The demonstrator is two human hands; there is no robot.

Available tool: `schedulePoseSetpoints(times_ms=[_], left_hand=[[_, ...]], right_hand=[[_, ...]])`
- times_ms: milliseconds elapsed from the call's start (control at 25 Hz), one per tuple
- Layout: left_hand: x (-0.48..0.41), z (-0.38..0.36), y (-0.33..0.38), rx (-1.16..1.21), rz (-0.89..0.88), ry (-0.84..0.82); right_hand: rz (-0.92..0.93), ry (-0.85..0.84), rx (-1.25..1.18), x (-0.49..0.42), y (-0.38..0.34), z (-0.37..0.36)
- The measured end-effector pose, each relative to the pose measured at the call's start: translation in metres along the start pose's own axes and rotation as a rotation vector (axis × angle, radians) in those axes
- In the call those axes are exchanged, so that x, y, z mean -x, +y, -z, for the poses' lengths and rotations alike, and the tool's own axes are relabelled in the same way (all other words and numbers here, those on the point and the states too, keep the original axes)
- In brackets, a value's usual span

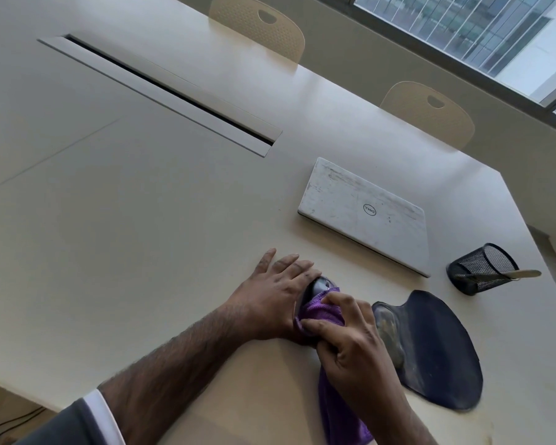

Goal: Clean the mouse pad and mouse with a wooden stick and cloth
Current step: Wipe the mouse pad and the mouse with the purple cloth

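light: daylight from window [463,27] (upper right) | shadows: soft | edges: wide-angle bending

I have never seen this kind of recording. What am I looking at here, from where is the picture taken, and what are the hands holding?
There is no machine here: a person wears a camera on the head, so you look down at their hands over a pale table. The left hand steadies a grey mouse, fingers fairly straight. The right hand grips a purple cloth and presses it on the mouse. To the right lies a dark mouse pad, behind it a closed laptop and a black mesh cup holding a wooden stick.
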State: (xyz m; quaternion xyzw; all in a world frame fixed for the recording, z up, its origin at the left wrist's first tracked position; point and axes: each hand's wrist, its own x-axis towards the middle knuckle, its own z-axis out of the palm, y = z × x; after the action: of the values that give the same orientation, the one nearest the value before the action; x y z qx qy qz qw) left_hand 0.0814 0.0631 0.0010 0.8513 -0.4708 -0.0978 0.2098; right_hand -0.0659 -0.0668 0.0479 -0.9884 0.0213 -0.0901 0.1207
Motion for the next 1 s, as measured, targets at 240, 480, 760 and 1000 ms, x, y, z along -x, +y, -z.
schedulePoseSetpoints(times_ms=[240, 480, 760, 1000], left_hand=[[0.0, -0.003, -0.001, -0.018, -0.009, -0.006], [0.001, -0.001, -0.001, 0.003, -0.015, 0.006], [0.001, 0.001, 0.001, 0.019, -0.005, -0.019], [0.0, -0.001, -0.001, 0.024, -0.004, -0.021]], right_hand=[[0.003, 0.037, -0.051, 0.003, 0.0, -0.003], [-0.174, 0.038, -0.275, 0.003, 0.005, 0.009], [-0.158, 0.051, 0.108, -0.011, -0.017, -0.003], [-0.186, 0.036, 0.134, -0.016, -0.021, -0.005]])
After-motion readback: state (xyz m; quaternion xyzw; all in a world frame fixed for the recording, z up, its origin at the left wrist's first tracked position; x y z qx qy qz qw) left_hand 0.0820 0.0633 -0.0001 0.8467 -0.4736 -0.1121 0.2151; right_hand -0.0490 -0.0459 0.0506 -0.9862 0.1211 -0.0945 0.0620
